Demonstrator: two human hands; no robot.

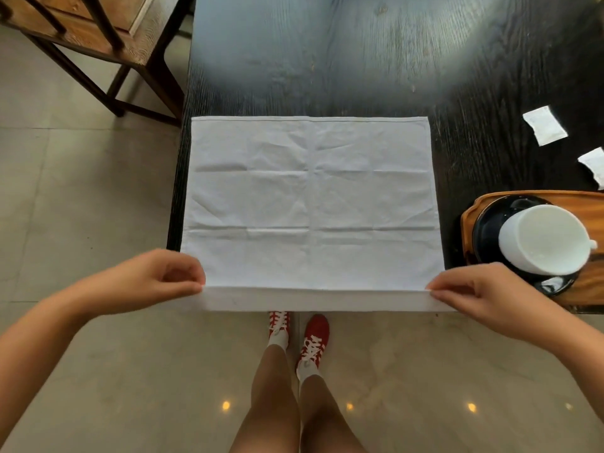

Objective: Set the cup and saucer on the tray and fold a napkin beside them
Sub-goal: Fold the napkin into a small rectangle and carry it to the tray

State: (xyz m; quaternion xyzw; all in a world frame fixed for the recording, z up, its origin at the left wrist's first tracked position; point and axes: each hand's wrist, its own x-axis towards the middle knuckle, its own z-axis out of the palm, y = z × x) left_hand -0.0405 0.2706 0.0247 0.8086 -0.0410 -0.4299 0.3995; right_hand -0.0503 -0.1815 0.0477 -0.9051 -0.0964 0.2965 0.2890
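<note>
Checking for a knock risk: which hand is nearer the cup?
Right. The right hand pinches the napkin corner just beside the cup; the left hand holds the opposite corner.

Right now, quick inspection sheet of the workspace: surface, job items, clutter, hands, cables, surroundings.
Surface: dark wood-grain table, glare across its far part.
Job items: white napkin spread flat and creased, its near edge hanging past the table edge. White cup sits on a dark saucer, which sits on a wooden tray at the right.
Clutter: two small white packets on the table beyond the tray.
Hands: left hand pinches the napkin's near-left corner; right hand pinches the near-right corner.
Cables: nothing seen.
Surroundings: wooden chair at the far left, glossy tiled floor, person's red shoes below.
</note>
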